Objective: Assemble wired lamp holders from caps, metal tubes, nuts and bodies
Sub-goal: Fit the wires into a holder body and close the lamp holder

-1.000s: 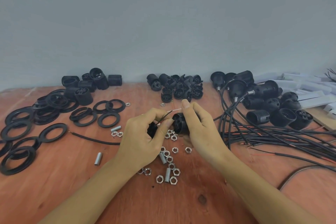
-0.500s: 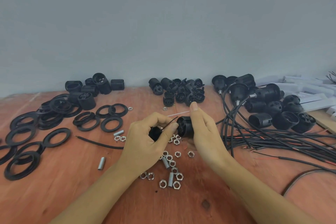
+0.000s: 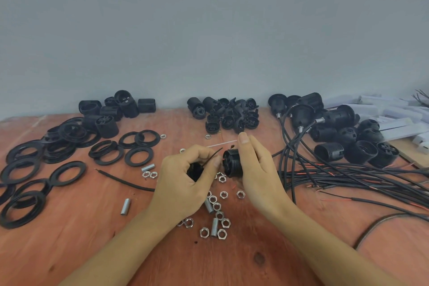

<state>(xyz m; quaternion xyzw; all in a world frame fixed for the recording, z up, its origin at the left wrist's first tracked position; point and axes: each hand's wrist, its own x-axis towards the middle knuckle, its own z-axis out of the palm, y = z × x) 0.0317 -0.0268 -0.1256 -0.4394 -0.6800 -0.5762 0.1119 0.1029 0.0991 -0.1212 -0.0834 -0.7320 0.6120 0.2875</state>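
My right hand [image 3: 257, 174] grips a black threaded lamp holder body [image 3: 232, 162] at the table's middle, its open end facing left. My left hand [image 3: 185, 183] is closed around a black cap [image 3: 195, 170] and pinches a thin black wire [image 3: 212, 155] between thumb and forefinger, just left of the body. A white wire end [image 3: 221, 144] sticks out behind the body. The cable [image 3: 125, 182] trails left from under my left hand. Several silver nuts [image 3: 217, 206] and metal tubes [image 3: 214, 226] lie below my hands.
Black rings [image 3: 67, 170] spread over the left of the wooden table [image 3: 69, 239]. Piles of black bodies [image 3: 109, 114] and caps [image 3: 228, 114] sit along the wall. Wired holders [image 3: 336, 127] and a cable bundle [image 3: 348, 174] fill the right. A loose tube [image 3: 125, 207] lies left.
The camera tilted up a little, so the table sits lower in view. My hands stayed close together, with the body turned so its threaded side shows.
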